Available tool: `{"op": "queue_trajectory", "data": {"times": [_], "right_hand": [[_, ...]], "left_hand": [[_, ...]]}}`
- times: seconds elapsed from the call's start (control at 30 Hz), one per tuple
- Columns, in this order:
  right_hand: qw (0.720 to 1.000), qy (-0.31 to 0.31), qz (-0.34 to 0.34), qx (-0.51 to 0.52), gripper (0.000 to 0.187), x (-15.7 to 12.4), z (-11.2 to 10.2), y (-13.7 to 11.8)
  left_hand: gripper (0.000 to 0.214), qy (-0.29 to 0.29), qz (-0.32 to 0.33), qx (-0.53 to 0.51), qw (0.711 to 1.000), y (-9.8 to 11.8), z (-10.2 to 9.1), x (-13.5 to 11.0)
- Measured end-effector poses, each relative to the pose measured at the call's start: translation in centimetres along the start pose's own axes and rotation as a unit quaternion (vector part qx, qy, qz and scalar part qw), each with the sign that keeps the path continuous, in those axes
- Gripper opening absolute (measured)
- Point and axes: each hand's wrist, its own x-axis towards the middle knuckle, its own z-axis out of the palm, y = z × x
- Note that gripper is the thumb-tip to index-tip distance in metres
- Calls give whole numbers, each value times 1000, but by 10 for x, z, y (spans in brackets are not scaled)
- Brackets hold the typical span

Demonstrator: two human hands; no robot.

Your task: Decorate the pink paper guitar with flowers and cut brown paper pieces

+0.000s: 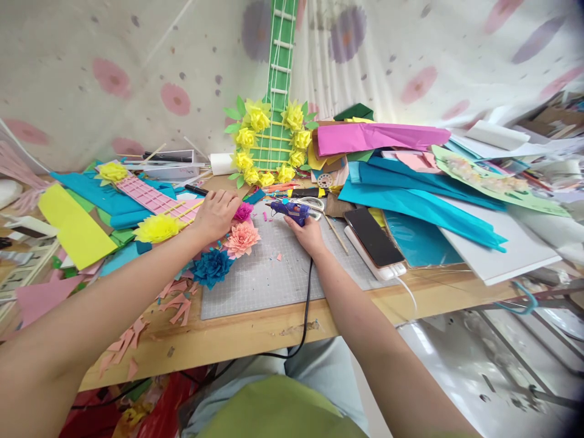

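My right hand (307, 233) is wrapped round a blue glue gun (296, 212), whose nozzle points left over the grey cutting mat (269, 286). My left hand (219, 212) lies over the body of a pink paper guitar (146, 193), its fingers curled together and their tips hidden. Right against those fingers is a magenta paper flower (243, 211). Below it sit a peach paper flower (242, 239) and a blue paper flower (212, 267). Farther left on the guitar is a large yellow paper flower (158, 228). Small magenta scraps lie on the mat between my hands.
A green paper guitar (278, 131) with yellow flowers stands upright at the back. Scissors (314, 204) and a thin stick (336, 234) lie right of the glue gun, near a phone (375, 236) on a white power strip. Its black cord (308, 304) hangs over the table edge. Coloured paper is piled on both sides.
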Motion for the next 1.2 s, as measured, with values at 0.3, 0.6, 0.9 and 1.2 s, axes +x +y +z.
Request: {"op": "queue_trajectory", "data": {"times": [0.3, 0.6, 0.9, 1.2], "right_hand": [[1000, 0, 4, 8, 51, 1, 1, 1], [1000, 4, 6, -5, 52, 1, 0, 1], [1000, 10, 20, 10, 52, -1, -2, -3], [999, -4, 43, 23, 49, -2, -6, -4]], "left_hand": [[29, -11, 32, 11, 999, -3, 1, 4], [32, -28, 8, 13, 999, -2, 0, 3], [28, -30, -170, -126, 977, -12, -25, -3], [19, 14, -454, -270, 849, -34, -49, -44]]}}
